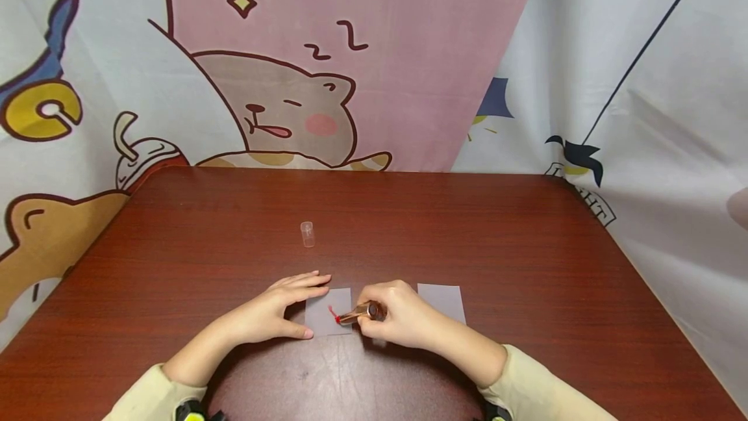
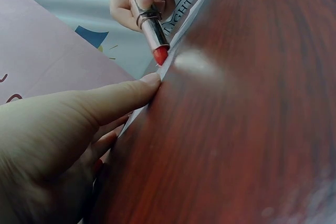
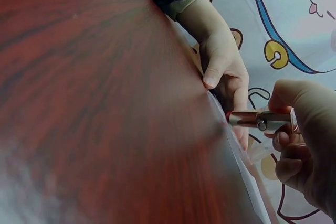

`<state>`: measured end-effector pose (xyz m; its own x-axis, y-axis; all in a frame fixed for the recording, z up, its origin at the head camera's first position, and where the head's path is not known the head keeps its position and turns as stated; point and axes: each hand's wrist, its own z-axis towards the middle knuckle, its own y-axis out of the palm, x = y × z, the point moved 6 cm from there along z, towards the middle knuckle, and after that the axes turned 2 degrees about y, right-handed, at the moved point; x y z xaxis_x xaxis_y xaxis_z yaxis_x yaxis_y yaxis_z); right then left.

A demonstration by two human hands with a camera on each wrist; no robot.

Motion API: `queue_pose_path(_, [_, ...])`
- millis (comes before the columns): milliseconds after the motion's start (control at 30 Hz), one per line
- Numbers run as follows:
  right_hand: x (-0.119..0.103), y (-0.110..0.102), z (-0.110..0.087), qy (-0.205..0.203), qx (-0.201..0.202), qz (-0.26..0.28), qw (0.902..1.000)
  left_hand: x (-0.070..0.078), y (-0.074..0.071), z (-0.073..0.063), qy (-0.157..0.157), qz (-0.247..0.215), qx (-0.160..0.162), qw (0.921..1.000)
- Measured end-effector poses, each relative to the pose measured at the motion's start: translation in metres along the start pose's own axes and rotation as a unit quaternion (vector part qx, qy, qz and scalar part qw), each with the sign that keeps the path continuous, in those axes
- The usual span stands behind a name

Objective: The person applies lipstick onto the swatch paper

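My right hand (image 1: 403, 317) grips a lipstick (image 1: 358, 312) in a shiny rose-gold tube, its red tip angled down to the left. The tip meets a small white sheet of paper (image 1: 319, 312), where a short red stroke (image 1: 332, 311) shows. With fingers extended, my left hand (image 1: 271, 314) rests at the left side of that sheet, thumb and fingertips on its edge. In the left wrist view, the red lipstick tip (image 2: 160, 55) is just beyond the left thumb.
A clear plastic cap (image 1: 308, 234) stands or lies behind the paper; I cannot tell which. Right of my right hand lies a second white sheet (image 1: 442, 301), partly covered by that hand. The brown table (image 1: 497, 232) meets a printed cloth (image 1: 421, 70) at its back edge.
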<state>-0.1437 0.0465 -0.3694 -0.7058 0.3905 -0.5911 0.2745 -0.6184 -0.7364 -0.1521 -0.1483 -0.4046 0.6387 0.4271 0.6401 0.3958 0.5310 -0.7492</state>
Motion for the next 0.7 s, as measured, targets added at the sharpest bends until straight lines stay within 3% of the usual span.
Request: queue_pose_path(700, [0.003,-0.018,-0.011,-0.038,0.077,0.063,0.9943,0.000,0.000,0.000,0.000,0.001,0.002,1.0000])
